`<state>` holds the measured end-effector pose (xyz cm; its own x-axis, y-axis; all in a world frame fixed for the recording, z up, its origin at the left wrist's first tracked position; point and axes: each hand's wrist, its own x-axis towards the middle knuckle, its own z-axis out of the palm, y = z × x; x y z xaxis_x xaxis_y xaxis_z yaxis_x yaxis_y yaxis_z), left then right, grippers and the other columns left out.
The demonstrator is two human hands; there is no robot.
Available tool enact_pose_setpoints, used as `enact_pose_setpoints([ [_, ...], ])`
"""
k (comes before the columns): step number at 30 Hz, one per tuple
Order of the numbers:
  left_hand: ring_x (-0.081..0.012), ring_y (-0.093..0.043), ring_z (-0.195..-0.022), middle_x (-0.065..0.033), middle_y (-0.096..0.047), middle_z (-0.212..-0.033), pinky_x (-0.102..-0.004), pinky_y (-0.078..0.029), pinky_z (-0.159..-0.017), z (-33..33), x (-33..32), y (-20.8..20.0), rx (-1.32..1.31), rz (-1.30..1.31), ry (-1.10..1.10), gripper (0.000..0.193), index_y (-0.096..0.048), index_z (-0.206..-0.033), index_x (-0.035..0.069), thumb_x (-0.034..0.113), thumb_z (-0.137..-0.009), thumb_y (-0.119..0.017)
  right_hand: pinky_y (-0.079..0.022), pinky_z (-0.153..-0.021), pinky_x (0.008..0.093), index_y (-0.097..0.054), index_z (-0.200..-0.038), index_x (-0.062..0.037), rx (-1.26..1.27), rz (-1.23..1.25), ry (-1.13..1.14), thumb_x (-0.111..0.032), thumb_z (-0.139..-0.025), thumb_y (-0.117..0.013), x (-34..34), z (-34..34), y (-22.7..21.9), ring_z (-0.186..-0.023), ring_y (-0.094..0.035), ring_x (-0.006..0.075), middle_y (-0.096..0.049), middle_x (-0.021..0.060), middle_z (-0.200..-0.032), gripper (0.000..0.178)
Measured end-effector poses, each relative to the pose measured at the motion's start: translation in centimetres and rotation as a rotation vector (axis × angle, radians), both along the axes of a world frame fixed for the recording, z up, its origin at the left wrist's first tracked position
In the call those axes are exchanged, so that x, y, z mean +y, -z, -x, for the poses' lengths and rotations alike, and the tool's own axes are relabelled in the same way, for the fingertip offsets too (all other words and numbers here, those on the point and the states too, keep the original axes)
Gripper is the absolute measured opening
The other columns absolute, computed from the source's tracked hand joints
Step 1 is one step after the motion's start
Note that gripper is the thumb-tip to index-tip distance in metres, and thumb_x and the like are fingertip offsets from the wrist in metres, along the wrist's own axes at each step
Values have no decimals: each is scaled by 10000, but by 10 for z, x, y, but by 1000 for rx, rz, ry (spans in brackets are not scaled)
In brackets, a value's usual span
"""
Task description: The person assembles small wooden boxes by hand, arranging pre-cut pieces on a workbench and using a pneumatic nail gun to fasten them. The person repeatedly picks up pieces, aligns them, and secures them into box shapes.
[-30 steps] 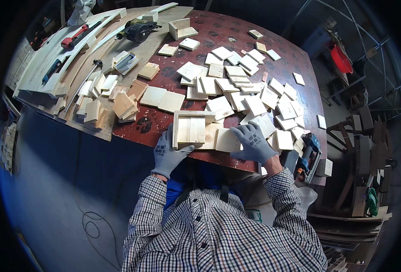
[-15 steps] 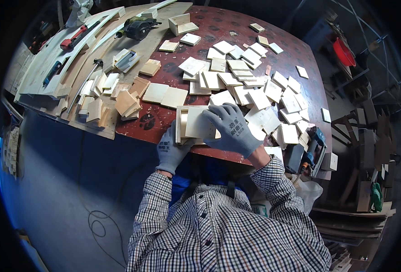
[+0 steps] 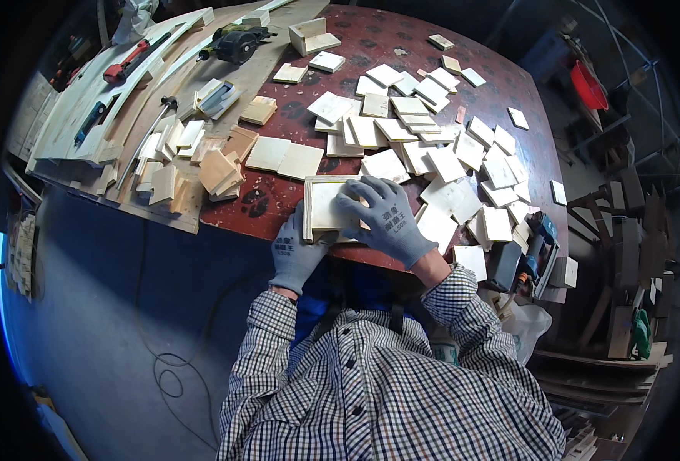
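Note:
At the table's front edge I hold a small wooden box frame (image 3: 307,209) with raised plywood sides. My left hand (image 3: 297,250), in a grey glove, is closed around its lower left side, with some fingers hidden beneath. A pale square wooden panel (image 3: 328,206) lies within the frame, against the left side. The gloved right hand (image 3: 386,219) bends its fingers over the panel's right part and the frame's right side, which it hides. Two pale square panels (image 3: 286,157) lie side by side just beyond the frame.
Many loose wooden squares (image 3: 413,115) cover the red table (image 3: 271,207). A nail gun (image 3: 538,250) lies at the right edge. On the left board sit wood offcuts (image 3: 221,169), a hammer (image 3: 169,102), a circular saw (image 3: 236,44) and a red tool (image 3: 124,65).
The panel under my right hand has moved left and down into the frame, covering the gap seen at its left. My right hand has shifted slightly left with it.

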<state>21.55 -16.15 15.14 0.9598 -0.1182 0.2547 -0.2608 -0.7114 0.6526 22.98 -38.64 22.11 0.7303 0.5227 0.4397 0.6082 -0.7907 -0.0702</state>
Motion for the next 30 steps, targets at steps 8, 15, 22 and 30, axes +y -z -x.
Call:
enact_pose_setpoints([
  [8, -381, -652, -1239, -211, -602, -1413, -452, -584, -960, 7, 3, -11, -120, 115, 14, 766, -499, -1530, 67, 449, -924, -771, -435, -1127, 518, -617, -1388, -226, 103, -28, 54, -403, -819, -844, 2, 13, 6, -1432, -487, 312, -566, 80, -1458, 637],
  [15, -392, -562, -1384, -229, -489, -1563, -461, -570, -1015, 2, 17, -26, -158, -211, 124, 678, -481, -1562, 77, 490, -1039, -609, -408, -1159, 500, -513, -1488, -143, 169, -306, 113, -373, -822, -862, 12, 21, 19, -1410, -503, 310, -528, 100, -1509, 786],
  [22, -392, -539, -1413, -213, -528, -1538, -448, -561, -1040, 4, 11, -31, -162, -215, 124, 614, -533, -1524, 93, 472, -1047, -611, -417, -1096, 452, -495, -1509, -60, 59, -386, 424, -400, -837, -854, -20, 72, 27, -1291, -556, 307, -577, 129, -1431, 835],
  [30, -394, -507, -1443, -214, -539, -1522, -461, -508, -1118, 3, 12, -22, -214, -170, 156, 604, -524, -1517, 48, 410, -1049, -639, -353, -1175, 511, -436, -1542, -51, 274, -82, 743, -492, -734, -904, -120, 110, 23, -1441, -443, 367, -498, 191, -1517, 1032],
])
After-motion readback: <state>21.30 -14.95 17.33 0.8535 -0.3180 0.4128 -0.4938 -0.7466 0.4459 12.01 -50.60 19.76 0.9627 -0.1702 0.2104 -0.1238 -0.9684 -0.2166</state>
